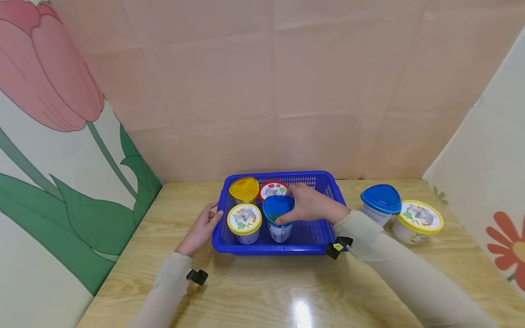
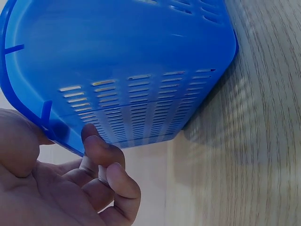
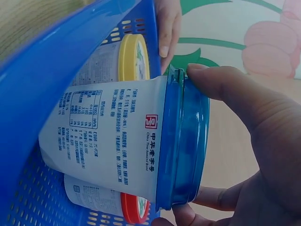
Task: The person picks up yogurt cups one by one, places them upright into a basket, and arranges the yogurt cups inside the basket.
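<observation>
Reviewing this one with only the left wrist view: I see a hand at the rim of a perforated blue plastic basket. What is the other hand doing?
Observer: The right hand grips a tapered white cup by its translucent blue lid.
Operator: Are other containers inside the basket?
Observer: Yes, three: one with a rounded-triangular yellow lid, one with a round red-rimmed printed lid, one with a round yellow-rimmed printed lid.
Operator: And outside it?
Observer: Two, on the wood-grain table to its right: a blue-lidded white cup and a yellow-rimmed round white tub.
</observation>
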{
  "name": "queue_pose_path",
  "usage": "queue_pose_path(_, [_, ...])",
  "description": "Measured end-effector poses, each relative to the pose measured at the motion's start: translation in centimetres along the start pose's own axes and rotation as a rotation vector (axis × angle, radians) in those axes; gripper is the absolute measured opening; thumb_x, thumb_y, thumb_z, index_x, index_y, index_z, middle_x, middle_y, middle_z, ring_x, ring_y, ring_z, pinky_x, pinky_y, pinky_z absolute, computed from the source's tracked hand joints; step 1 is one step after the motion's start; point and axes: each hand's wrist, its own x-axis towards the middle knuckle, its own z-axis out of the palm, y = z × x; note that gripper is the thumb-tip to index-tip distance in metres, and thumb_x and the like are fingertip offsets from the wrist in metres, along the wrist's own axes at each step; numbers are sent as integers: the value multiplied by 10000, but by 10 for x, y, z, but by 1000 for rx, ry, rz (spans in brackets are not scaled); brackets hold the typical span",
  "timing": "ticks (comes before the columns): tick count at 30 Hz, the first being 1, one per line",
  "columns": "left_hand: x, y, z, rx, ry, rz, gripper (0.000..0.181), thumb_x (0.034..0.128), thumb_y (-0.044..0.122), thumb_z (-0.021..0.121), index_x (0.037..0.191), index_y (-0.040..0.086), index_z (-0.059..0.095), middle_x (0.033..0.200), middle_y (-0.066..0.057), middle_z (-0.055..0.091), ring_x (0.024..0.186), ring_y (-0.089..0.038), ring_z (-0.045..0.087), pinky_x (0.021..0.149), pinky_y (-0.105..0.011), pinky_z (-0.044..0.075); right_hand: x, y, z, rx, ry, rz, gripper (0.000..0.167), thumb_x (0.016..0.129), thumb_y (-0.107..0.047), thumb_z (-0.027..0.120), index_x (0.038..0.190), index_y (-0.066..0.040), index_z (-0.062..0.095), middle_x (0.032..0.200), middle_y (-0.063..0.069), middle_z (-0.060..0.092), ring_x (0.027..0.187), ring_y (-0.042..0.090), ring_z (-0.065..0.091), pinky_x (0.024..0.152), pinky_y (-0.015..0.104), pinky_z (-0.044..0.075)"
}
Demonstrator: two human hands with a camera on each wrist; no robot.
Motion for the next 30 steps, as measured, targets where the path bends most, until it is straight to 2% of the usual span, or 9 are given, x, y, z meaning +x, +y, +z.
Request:
queue_pose_path(6, [0, 1, -2, -9, -17, -10, 536, 1083, 354, 429, 1540, 103, 304, 1144, -165, 634, 959, -213, 647, 866, -385, 541, 7, -3, 3, 2, -29, -16, 882, 687, -610, 834, 1272, -8, 562, 1176, 116, 605, 1076, 266, 550, 912, 429, 534])
queue_pose_path(14, [-2, 3, -1, -2, -10, -11, 528, 1082, 346, 435, 1537, 105, 317, 1152, -159, 645, 984, -219, 649, 904, -407, 529, 13, -3, 8, 8, -54, -40, 860, 680, -554, 864, 1246, 20, 564, 1119, 113, 630, 1013, 247, 574, 874, 401, 546])
queue_pose_path(21, [-2, 2, 0, -11, -13, -8, 520, 1087, 321, 427, 1538, 92, 306, 1150, -167, 643, 972, -217, 652, 899, -403, 531, 13, -2, 11, -23, -58, -21, 850, 663, -531, 879, 1228, 21, 566, 1099, 109, 619, 1009, 246, 559, 889, 408, 534])
queue_pose_path(30, [-1, 1, -1, -17, -17, -6, 520, 1086, 322, 431, 1538, 98, 304, 1130, -162, 644, 951, -208, 654, 881, -380, 532, 13, -6, 13, -32, -59, -5, 892, 658, -513, 894, 1291, 1, 534, 1128, 122, 564, 1026, 253, 538, 914, 434, 529])
